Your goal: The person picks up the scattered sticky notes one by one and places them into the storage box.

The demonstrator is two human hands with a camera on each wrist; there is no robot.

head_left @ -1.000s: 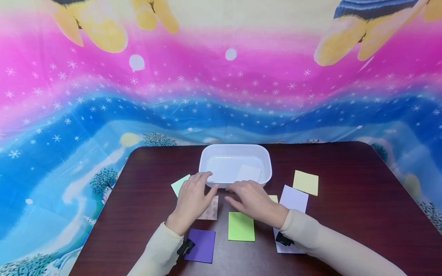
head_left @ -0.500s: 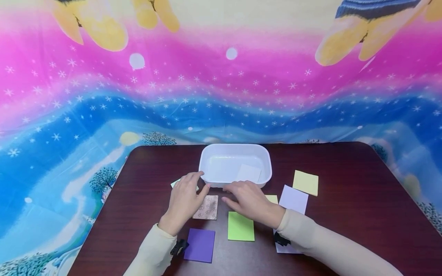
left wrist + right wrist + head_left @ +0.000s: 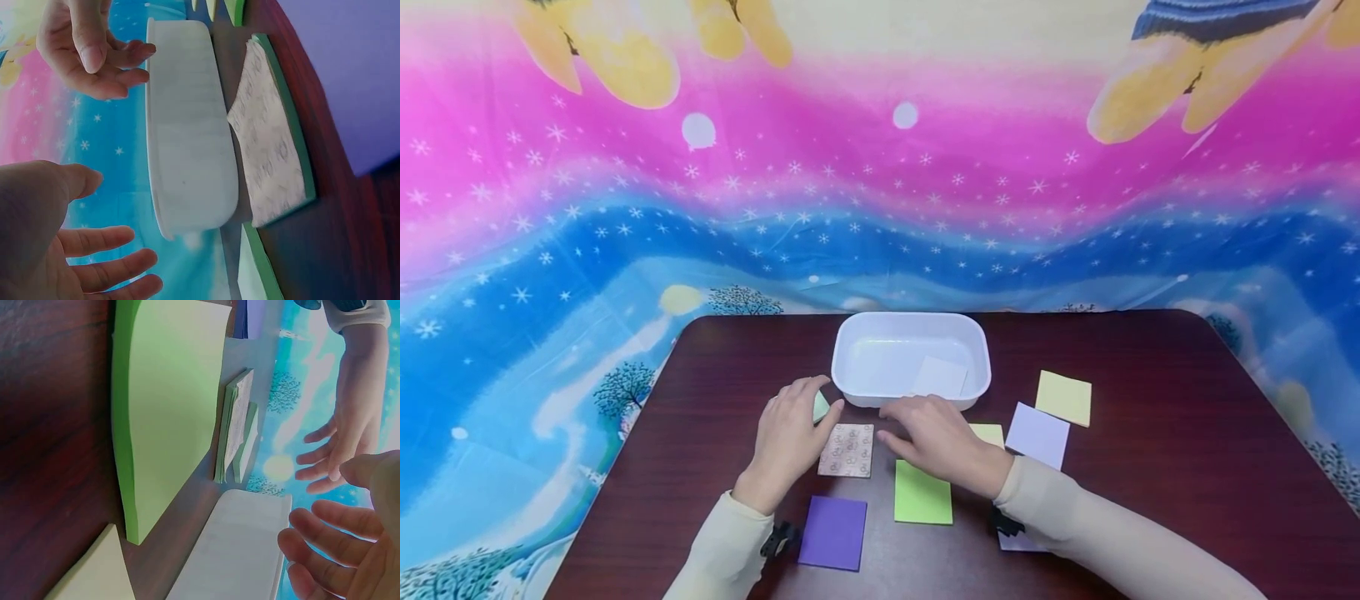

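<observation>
My left hand [image 3: 787, 437] hovers over a mint-green sticky note pad [image 3: 821, 407], which is partly hidden behind it. In the left wrist view its fingers [image 3: 112, 269] are spread and hold nothing. My right hand [image 3: 936, 437] hangs before the front wall of a white plastic tub [image 3: 880, 358], fingers loosely bent and nothing in them. Beneath that hand lie a bright green sticky note pad [image 3: 923, 498] and a half-covered pale yellow one [image 3: 988, 434]. A patterned pink-beige sticky note pad [image 3: 846, 451] sits between the hands, nearer the left.
A white square note [image 3: 943, 377] lies inside the tub at its right. Right of my right hand are a lavender pad [image 3: 1039, 435], partly under the forearm, and a yellow pad [image 3: 1064, 398]. A purple pad [image 3: 832, 533] lies beside my left wrist. Behind the dark table [image 3: 1150, 375] hangs a printed cloth [image 3: 880, 192].
My left hand has drifted left, away from the tub's edge and over the mint-green pad, uncovering the patterned pad. My right hand has shifted slightly left.
</observation>
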